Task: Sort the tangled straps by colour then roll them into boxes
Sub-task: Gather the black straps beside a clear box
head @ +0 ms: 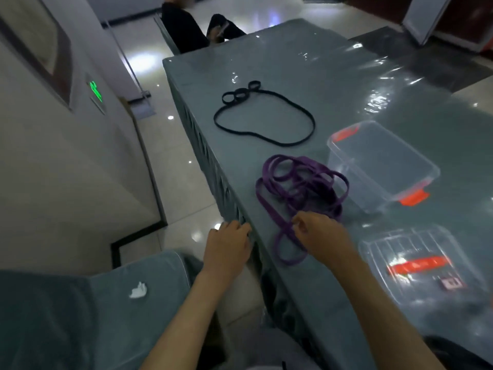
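Grey table (333, 84) under glossy clear film, filling the right and centre of the frame. Clear box (384, 166) with orange latches at right of centre, open and seemingly holding nothing. Matching clear lid (416, 265) lying flat at lower right. Purple strap (298, 188) heaped in tangled loops at centre, just left of the box. Black strap (264, 116) spread in one wide loop above it, well apart, three small coils at its upper left end. Right hand (320, 236) pinching the purple strap's near end. Left hand (229, 244) at the table's edge, fingers loosely curled, nothing visibly held. Likely light, limp, rubbery and prone to snagging; best taken at a free end and wound from there.
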`<state>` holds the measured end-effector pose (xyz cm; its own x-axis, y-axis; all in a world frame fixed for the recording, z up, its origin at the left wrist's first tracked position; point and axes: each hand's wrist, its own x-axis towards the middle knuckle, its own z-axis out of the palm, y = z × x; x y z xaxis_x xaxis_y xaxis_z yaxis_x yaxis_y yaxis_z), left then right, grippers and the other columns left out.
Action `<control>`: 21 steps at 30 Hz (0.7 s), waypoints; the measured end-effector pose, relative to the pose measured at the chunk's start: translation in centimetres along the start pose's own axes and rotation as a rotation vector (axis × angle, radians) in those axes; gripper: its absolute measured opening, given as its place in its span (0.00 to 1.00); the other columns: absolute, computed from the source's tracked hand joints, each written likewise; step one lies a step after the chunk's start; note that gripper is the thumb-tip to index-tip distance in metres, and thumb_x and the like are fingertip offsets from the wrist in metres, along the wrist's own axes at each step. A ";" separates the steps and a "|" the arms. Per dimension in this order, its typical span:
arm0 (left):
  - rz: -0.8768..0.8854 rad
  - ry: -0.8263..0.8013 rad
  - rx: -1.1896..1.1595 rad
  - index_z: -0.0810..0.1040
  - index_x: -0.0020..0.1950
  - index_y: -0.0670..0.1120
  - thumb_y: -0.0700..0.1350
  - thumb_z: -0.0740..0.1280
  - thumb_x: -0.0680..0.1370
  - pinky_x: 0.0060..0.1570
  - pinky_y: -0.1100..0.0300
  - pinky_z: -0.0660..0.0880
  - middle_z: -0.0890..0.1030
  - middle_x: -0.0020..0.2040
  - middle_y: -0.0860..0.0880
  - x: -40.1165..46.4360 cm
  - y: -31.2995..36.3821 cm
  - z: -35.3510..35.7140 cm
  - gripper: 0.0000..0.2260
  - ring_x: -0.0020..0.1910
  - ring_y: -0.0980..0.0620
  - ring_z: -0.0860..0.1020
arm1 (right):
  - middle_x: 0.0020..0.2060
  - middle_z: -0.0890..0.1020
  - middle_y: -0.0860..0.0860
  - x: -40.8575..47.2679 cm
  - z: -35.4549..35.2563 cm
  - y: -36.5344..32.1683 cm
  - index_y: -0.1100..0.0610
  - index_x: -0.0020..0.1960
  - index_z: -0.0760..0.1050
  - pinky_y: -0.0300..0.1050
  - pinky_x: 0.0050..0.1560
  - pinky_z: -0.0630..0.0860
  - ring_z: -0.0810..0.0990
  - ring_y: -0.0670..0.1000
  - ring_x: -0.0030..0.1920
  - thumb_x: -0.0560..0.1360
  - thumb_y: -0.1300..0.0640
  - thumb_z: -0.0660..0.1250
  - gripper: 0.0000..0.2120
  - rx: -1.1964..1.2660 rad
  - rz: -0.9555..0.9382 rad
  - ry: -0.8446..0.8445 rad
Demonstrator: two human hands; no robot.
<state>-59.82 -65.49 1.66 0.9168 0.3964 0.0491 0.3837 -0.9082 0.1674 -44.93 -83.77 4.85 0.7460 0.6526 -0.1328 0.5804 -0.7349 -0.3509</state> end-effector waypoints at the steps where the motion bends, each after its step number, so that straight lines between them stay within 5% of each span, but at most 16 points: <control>1: 0.002 -0.018 0.016 0.81 0.54 0.50 0.44 0.68 0.79 0.41 0.56 0.65 0.82 0.48 0.50 1.5 -0.9 -0.2 0.05 0.45 0.47 0.79 | 0.55 0.84 0.47 1.8 0.0 -0.4 0.50 0.60 0.79 0.47 0.47 0.74 0.82 0.54 0.53 0.83 0.49 0.61 0.11 0.002 -0.007 -0.016; 10: 0.031 -0.049 -0.001 0.78 0.64 0.52 0.46 0.61 0.84 0.48 0.54 0.68 0.80 0.58 0.52 15.1 -7.7 -1.7 0.11 0.55 0.49 0.77 | 0.48 0.83 0.47 15.1 0.7 -3.8 0.49 0.55 0.79 0.48 0.42 0.76 0.82 0.52 0.47 0.81 0.49 0.62 0.08 0.026 0.000 0.023; 17: 0.111 -0.045 -0.013 0.83 0.51 0.50 0.45 0.65 0.76 0.38 0.51 0.75 0.83 0.45 0.49 28.4 -15.5 -0.2 0.08 0.43 0.43 0.82 | 0.48 0.83 0.50 27.2 1.7 -6.5 0.53 0.51 0.79 0.51 0.44 0.78 0.83 0.56 0.48 0.81 0.52 0.64 0.07 0.050 0.104 0.060; 21: 0.190 -0.180 -0.042 0.84 0.54 0.49 0.39 0.72 0.73 0.41 0.51 0.76 0.83 0.47 0.48 36.7 -19.5 1.1 0.11 0.45 0.42 0.83 | 0.52 0.85 0.50 34.2 3.2 -7.2 0.51 0.54 0.80 0.51 0.50 0.79 0.84 0.57 0.52 0.80 0.51 0.64 0.08 0.086 0.250 0.034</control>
<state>-33.51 -33.36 -0.90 0.9783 0.1859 -0.0915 0.2015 -0.9561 0.2129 -24.63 -55.58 -0.14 0.8742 0.4449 -0.1942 0.3479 -0.8532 -0.3886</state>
